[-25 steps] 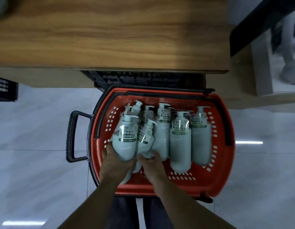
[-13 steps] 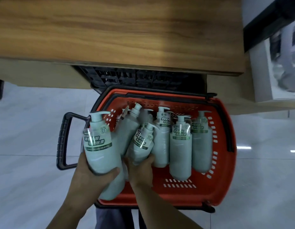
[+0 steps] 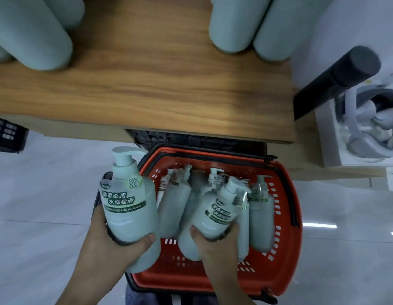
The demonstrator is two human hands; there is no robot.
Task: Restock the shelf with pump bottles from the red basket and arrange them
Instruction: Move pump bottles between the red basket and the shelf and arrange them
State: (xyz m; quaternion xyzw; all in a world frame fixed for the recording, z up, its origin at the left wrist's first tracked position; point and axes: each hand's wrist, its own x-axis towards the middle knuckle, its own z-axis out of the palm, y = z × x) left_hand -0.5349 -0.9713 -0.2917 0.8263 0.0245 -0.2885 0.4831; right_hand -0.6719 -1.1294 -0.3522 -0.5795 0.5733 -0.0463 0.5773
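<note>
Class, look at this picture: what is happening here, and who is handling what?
A person is restocking a wooden shelf from a red basket on the floor. The left hand grips one pump bottle, lifted clear of the basket. The right hand grips a second pump bottle just above the others lying inside. Several similar bottles already stand on the shelf.

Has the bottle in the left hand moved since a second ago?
Yes. The left hand has lifted its pump bottle up out of the red basket; it now sits over the basket's left rim, its pump nearing the wooden shelf edge.
</note>
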